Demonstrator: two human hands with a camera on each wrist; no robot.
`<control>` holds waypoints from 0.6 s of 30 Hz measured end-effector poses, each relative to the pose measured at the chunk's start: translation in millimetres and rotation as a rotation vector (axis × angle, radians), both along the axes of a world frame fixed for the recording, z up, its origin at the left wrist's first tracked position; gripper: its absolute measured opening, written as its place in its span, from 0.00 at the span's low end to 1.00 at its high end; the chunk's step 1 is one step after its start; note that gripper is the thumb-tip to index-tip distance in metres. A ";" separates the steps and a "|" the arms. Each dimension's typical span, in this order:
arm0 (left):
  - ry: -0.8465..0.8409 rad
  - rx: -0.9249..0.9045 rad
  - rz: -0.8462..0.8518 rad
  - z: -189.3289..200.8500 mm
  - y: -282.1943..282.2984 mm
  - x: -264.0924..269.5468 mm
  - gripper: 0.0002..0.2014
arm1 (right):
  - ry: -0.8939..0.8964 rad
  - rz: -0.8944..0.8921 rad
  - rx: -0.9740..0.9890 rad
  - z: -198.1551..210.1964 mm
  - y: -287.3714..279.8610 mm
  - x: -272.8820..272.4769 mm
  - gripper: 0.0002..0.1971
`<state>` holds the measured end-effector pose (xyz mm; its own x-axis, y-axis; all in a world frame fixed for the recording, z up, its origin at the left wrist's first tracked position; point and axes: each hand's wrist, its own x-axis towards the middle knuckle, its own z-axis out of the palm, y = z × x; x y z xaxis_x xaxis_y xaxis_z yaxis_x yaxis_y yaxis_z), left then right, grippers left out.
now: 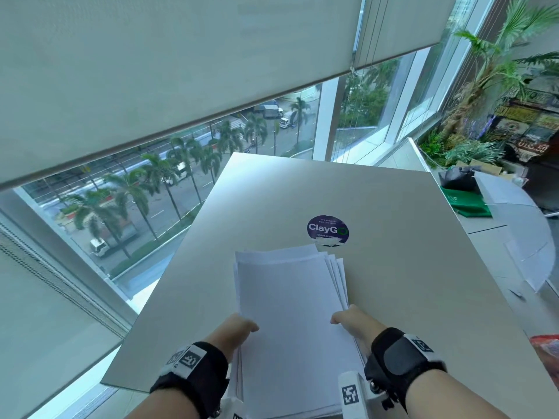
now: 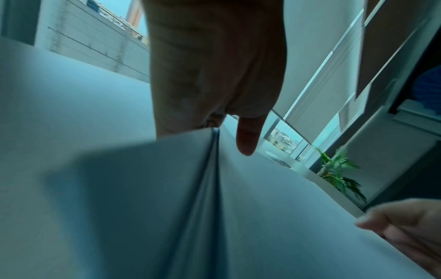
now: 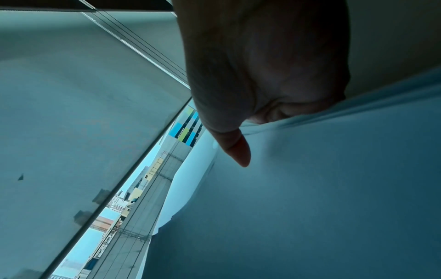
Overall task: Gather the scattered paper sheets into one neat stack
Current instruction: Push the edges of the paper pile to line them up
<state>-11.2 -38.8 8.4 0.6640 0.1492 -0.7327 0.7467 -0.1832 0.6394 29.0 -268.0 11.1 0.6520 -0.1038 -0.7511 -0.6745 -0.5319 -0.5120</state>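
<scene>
A pile of white paper sheets (image 1: 290, 313) lies lengthwise on the beige table (image 1: 393, 237), its near end over the table's front edge. The far edges fan out unevenly to the right. My left hand (image 1: 239, 328) grips the pile's left edge, thumb on top, fingers hidden beneath. My right hand (image 1: 351, 320) grips the right edge the same way. In the left wrist view the sheets (image 2: 214, 207) show as layered edges under my left hand (image 2: 238, 136), with my right hand (image 2: 405, 222) at the lower right. The right wrist view shows my right hand (image 3: 241, 143) with its thumb on the paper (image 3: 334, 169).
A round purple ClayGo sticker (image 1: 327, 230) sits just beyond the pile. Windows with lowered blinds run along the left and far side. A second table (image 1: 514, 237) at the right carries a green folder (image 1: 465, 202) and loose sheets. A red packet (image 1: 547, 349) lies at the right edge.
</scene>
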 end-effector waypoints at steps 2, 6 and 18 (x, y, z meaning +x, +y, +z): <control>-0.030 -0.039 -0.018 -2.3 3.9 -0.8 0.09 | 0.017 0.027 -0.027 -5.9 -0.9 0.7 0.30; -0.114 -0.189 0.068 -1.0 5.6 -2.9 0.19 | 0.014 0.053 -0.003 -11.1 -0.7 3.4 0.26; -0.140 -0.141 0.259 -10.9 10.9 -0.1 0.14 | -0.033 0.071 0.114 -9.0 -17.2 -2.2 0.34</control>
